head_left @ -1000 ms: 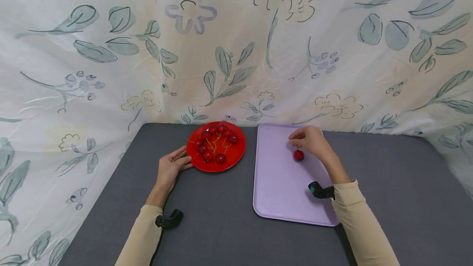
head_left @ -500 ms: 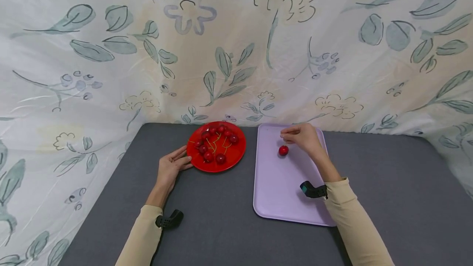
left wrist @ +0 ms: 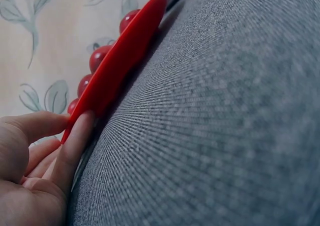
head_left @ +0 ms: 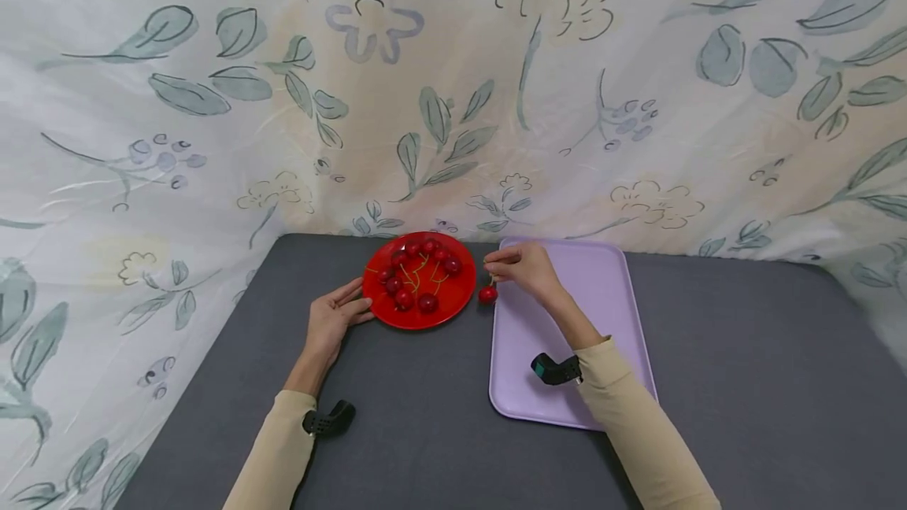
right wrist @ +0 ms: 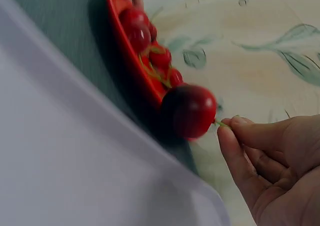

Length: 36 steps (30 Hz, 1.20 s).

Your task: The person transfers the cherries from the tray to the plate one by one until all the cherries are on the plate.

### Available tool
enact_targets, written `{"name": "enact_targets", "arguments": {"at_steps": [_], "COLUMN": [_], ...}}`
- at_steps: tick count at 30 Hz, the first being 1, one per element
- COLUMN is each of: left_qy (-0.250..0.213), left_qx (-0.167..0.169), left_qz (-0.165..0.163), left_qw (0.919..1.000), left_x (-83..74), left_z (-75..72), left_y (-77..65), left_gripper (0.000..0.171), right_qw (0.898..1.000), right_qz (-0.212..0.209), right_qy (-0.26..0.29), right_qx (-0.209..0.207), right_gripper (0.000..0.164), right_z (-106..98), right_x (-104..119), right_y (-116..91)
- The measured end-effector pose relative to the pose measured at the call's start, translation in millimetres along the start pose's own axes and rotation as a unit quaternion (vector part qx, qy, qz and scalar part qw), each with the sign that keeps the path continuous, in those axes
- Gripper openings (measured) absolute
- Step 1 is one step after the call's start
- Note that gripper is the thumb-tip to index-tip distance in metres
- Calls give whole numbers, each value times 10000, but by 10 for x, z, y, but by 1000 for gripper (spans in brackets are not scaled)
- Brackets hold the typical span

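A dark red cherry (head_left: 487,294) hangs by its green stem from my right hand (head_left: 526,267), whose thumb and finger pinch the stem. It is over the gap between the red plate (head_left: 414,323) and the lilac tray's left edge. In the right wrist view the same cherry (right wrist: 192,111) looms large before the plate. Several cherries (head_left: 428,303) with stems lie on the plate. My left hand (head_left: 333,319) holds the plate's left rim, and the left wrist view shows the rim between thumb (left wrist: 42,125) and fingers (left wrist: 75,146).
The lilac tray (head_left: 538,384) lies right of the plate, under my right forearm. Both rest on a dark grey tabletop (head_left: 418,408). A floral cloth (head_left: 453,61) hangs behind the table's back edge and along its left side.
My right hand has carried the cherry leftward from above the tray to the gap beside the plate. My left hand stays at the plate's rim.
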<state>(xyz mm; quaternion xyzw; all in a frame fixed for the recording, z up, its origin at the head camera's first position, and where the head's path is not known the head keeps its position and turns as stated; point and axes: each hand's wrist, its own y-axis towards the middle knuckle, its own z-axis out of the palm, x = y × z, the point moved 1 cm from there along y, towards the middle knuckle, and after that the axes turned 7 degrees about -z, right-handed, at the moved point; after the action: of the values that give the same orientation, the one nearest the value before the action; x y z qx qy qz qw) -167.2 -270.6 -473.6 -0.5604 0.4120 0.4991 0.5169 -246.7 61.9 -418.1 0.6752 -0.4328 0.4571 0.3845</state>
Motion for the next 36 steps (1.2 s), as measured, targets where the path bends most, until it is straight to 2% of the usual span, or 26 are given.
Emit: {"name": "enact_targets", "arguments": {"at_steps": [4, 9, 14, 20, 26, 31, 36], "left_qy": [-2, -40, -76, -84, -45, -13, -50], "left_qx": [-34, -65, -51, -28, -97, -61, -31], "left_qz": [-26, -85, -88, -58, 39, -45, -67], "left_qw": [10000, 9999, 9999, 9999, 9999, 10000, 10000], "left_x": [-2, -3, 4, -3, -16, 0, -3], "left_z": [-8, -1, 13, 16, 0, -10, -7], "left_y": [-2, 9, 21, 29, 41, 26, 25], "left_gripper": [51, 51, 49, 49, 49, 49, 49], "right_qw": [9996, 9998, 9979, 9885, 9829, 9780, 9794], "right_qz": [101, 153, 42, -174, -300, -302, -270], "right_qy": [226, 65, -646, -1489, -1793, -2040, -1972], "right_qx": [146, 104, -18, -199, -307, -302, -345], "right_gripper": [20, 17, 11, 7, 8, 10, 10], "right_z": [227, 458, 623, 745, 860, 941, 993], "right_x": [85, 55, 48, 60, 43, 18, 38], "right_y": [58, 143, 158, 148, 164, 179, 219]}}
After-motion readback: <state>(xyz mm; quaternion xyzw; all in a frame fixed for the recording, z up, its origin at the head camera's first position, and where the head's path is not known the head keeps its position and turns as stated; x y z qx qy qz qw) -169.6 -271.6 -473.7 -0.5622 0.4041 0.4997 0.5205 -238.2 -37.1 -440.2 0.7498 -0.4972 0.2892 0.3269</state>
